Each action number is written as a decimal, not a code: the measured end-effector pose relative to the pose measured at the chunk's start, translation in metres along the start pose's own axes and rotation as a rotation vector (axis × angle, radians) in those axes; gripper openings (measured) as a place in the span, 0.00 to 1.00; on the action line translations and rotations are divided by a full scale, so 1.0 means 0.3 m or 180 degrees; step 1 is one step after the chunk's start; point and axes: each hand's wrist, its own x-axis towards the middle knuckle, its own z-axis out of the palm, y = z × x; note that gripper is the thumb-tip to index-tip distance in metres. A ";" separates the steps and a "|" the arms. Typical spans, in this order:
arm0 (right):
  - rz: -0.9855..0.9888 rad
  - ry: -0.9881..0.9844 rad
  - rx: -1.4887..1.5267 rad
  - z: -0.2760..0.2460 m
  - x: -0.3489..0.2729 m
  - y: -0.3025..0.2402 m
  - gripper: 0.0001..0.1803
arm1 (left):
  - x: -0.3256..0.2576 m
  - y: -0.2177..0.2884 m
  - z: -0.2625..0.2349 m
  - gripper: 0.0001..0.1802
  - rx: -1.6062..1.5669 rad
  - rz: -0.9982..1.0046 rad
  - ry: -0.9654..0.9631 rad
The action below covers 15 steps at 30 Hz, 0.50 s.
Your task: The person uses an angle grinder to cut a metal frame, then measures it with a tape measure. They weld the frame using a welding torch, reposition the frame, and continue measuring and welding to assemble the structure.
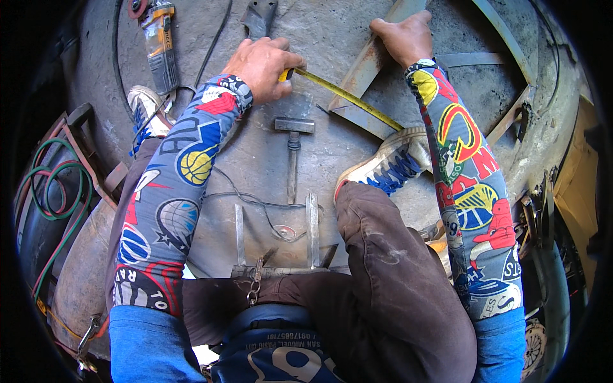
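My left hand (263,69) is closed around a tape measure (286,75), of which only a yellow and black end shows past the fingers. Its yellow blade (351,99) runs out to the right, across the corner of a rusty angle-iron frame (361,76), and reaches the toe of my right shoe (389,159). Farther up, my right hand (407,39) is curled over a bar of that frame; the fingertips are hidden. Between my feet lies a hammer (293,156) with a metal head and handle.
An orange and grey angle grinder (159,51) lies at the far left beside my left shoe (148,115). A dark metal piece (258,19) is beyond my left hand. Nearer me are upright metal bars (312,230) and a thin black cable (255,201). Green and red hoses (60,172) hang at left.
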 end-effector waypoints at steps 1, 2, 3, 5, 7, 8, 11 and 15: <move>0.0006 -0.0001 -0.0008 -0.001 -0.002 -0.001 0.53 | -0.001 0.001 0.000 0.26 0.0009 0.0009 0.0026; -0.0005 -0.0003 0.0002 -0.003 -0.004 -0.004 0.53 | -0.002 0.002 0.000 0.26 0.0029 0.0002 0.0023; -0.0014 -0.0006 0.0008 -0.006 -0.007 -0.008 0.53 | -0.002 0.002 0.000 0.26 0.0006 -0.0002 -0.0002; -0.0004 0.0056 0.0272 -0.014 -0.017 -0.019 0.50 | 0.003 0.000 -0.001 0.26 -0.0019 -0.0046 -0.0107; 0.0022 0.0188 0.0805 -0.019 -0.032 -0.031 0.45 | 0.012 -0.005 -0.004 0.27 -0.0046 -0.0026 -0.0180; 0.0081 0.0163 0.0776 -0.022 -0.035 -0.036 0.44 | 0.016 -0.007 -0.005 0.27 -0.0035 -0.0008 -0.0185; 0.0121 0.0188 0.0727 -0.026 -0.041 -0.046 0.43 | 0.021 -0.009 0.000 0.27 0.0057 -0.0005 -0.0153; 0.0074 0.0236 0.0728 -0.020 -0.036 -0.044 0.43 | 0.017 -0.010 0.005 0.27 0.0036 0.0027 -0.0073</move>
